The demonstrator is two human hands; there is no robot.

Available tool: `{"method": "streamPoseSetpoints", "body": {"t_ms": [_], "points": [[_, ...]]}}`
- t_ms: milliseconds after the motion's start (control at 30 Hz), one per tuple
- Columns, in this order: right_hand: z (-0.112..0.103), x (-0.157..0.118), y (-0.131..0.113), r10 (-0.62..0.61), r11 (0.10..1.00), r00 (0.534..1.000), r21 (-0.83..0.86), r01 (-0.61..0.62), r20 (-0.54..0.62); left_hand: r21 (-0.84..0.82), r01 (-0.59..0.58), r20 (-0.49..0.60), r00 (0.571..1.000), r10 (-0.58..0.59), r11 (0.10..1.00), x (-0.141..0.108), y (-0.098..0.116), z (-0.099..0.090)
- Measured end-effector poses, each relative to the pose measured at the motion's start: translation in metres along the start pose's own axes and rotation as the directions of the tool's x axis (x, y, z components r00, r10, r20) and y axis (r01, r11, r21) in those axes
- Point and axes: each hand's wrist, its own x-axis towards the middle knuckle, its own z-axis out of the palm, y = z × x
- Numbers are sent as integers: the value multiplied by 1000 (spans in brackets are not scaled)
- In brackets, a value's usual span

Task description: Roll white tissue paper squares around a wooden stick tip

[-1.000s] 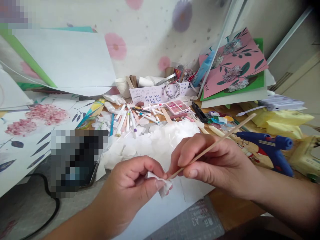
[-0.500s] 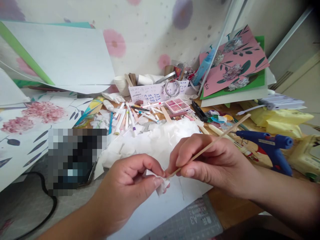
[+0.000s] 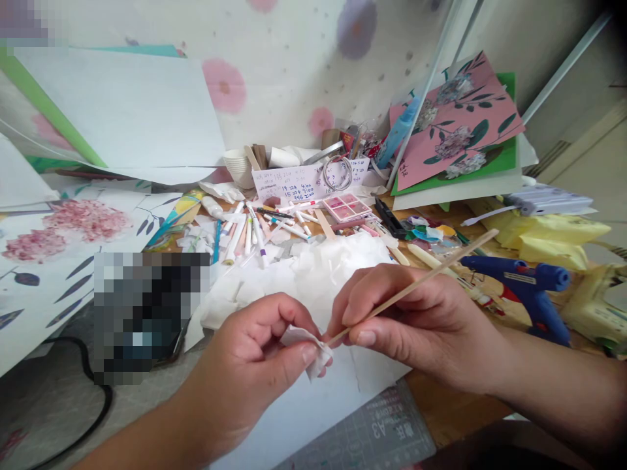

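Against a flower-printed backdrop (image 3: pixel 289 72), working over a white sheet (image 3: pixel 289 424) and a grey cutting mat (image 3: pixel 365 438) on a cluttered wooden table (image 3: pixel 441 414). Pinching a small white paper piece (image 3: pixel 318 360) with the left hand (image 3: pixel 262 356), above the sheet. Gripping a slender wooden stick (image 3: pixel 422 283) in the right hand (image 3: pixel 414 323), slanting it down leftward, pointing its lower end at the paper's edge.

Stick (image 3: pixel 431 279): wood, smooth, matt. Scrap (image 3: pixel 296 335): thin paper, creased, matt. Glue gun (image 3: pixel 531 287): smooth plastic. Sheet (image 3: pixel 313 408): smooth matt paper. Tabletop (image 3: pixel 453 408): wood.
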Motion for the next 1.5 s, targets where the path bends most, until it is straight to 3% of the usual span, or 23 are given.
{"method": "streamPoseSetpoints", "body": {"t_ms": [167,233,300,333,433,567,700,867,1100,1233,1400,1500], "points": [[1,2,0,-10,998,1000,-59,9,-15,8,-22,-6,1000,22,1000,-2,-7,-2],[1,3,-1,-24,993,999,-119,20,-33,46,-96,-130,986,101,994,-2,-11,-4],[1,3,-3,-74,980,996,-190,65,-45,78,-195,-297,932,210,978,-3,-12,-7],[2,2,-5,-95,970,995,-229,82,-43,82,-221,-311,921,235,972,-4,-12,-8],[6,1,-10,-95,941,995,-331,77,-39,144,-152,-116,979,169,978,-6,-9,-6],[13,-4,-12,-74,921,995,-387,42,-67,177,-76,22,997,73,981,-7,-6,1],[15,-8,-10,17,932,990,-356,-65,-137,145,22,-8,1000,-21,989,-4,-6,5],[3,-2,-5,179,976,955,-80,-203,-239,133,18,-88,996,-6,991,0,-2,4],[-22,2,7,355,933,884,169,-317,-303,55,45,-134,990,-37,998,2,-6,2],[-25,0,9,340,935,897,201,-291,-282,49,59,-143,988,-52,997,2,-11,-2],[-18,-1,11,233,972,931,102,-212,-280,77,59,-77,996,-53,995,2,-14,-4],[-11,0,11,281,955,931,161,-248,-232,138,62,-78,996,-52,989,-1,-9,-1]]}}
